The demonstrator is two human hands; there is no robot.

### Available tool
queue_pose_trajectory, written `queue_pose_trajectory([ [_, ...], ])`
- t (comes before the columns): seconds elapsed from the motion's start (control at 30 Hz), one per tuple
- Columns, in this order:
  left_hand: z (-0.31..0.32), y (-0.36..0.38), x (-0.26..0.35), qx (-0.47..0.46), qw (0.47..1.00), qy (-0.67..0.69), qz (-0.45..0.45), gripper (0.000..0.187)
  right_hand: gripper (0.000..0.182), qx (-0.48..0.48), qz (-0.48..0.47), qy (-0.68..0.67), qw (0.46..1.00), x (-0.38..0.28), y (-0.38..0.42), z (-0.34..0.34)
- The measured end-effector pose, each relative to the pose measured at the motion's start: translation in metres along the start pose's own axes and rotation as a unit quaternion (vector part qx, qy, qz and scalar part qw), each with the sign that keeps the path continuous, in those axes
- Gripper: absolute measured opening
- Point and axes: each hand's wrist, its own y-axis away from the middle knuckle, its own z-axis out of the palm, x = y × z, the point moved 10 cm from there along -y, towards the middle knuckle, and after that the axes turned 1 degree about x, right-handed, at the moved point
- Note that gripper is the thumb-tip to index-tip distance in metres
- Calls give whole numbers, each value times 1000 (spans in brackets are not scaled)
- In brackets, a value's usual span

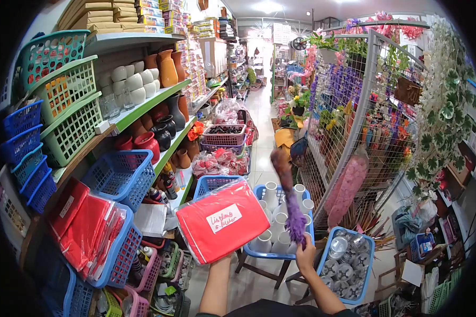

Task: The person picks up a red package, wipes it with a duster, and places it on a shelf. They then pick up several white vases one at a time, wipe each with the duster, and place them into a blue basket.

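My left hand (220, 260) holds up a flat red pack of folded cloth (201, 230) in clear plastic. A white label with handwriting is on its upper face, and my fingers are hidden beneath it. My right hand (305, 257) is closed at the lower end of a duster (295, 214), which stands nearly upright with purple fluff below and a brown upper part. Behind the duster, white vases (280, 222) stand in a blue basket (254, 252) on a dark wooden stool. More red packs (87, 227) lie in another blue basket (122, 248) at left.
Shelves (169, 111) with pots, vases and baskets line the left. A blue basket (373, 259) of clear glassware (344, 264) sits to the right of my right hand. A wire mesh rack (349, 121) with artificial flowers stands at right. A tiled aisle (262, 153) runs ahead.
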Motion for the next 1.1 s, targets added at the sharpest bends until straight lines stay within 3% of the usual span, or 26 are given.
queue_pose_trajectory([
  [0.03,2,-3,-2,1,1000,-3,1,76,36,8,73,-39,997,16,2,0],
  [0.07,3,-5,-3,1,1000,-4,3,76,35,2,4,-47,999,10,13,4],
  [0.1,4,-6,-3,1,1000,-4,4,77,40,35,-157,-42,986,-31,21,-2],
  [0.17,2,-3,-7,5,1000,-3,4,77,43,-72,-277,104,953,-53,51,25],
  [0.23,-1,3,-10,10,1000,-5,2,77,43,-165,-409,139,887,-91,66,35],
  [0.3,-2,5,-9,11,1000,-7,2,77,41,-184,-392,132,892,-80,69,46],
  [0.37,1,1,-13,11,1000,-9,5,77,45,-107,-201,113,967,-36,41,40],
  [0.4,0,3,-10,12,1000,-9,7,77,48,-116,-117,110,980,-17,28,42],
  [0.43,-2,7,-6,13,1000,-10,8,77,48,-116,-117,111,980,-14,17,48],
  [0.5,-1,6,-7,14,1000,-9,8,78,47,-44,-20,34,998,10,-20,45],
  [0.57,3,2,-11,18,1000,-11,6,78,46,-42,42,46,997,31,-42,63],
  [0.7,5,5,-16,19,1000,-15,-2,78,48,-74,32,169,982,34,-73,101],
  [0.77,5,6,-15,19,1000,-17,-4,78,44,-124,78,236,961,56,-80,124],
  [0.93,5,9,-8,20,999,-24,9,79,42,-142,93,310,935,59,-72,125],
  [1.0,5,10,-4,21,999,-25,17,79,39,-118,58,357,925,41,-71,113],
  [1.03,4,12,-2,22,999,-26,21,79,39,-119,55,356,925,43,-73,113],
  [1.1,5,12,-1,22,999,-29,30,79,38,-50,4,231,972,31,-80,105],
])
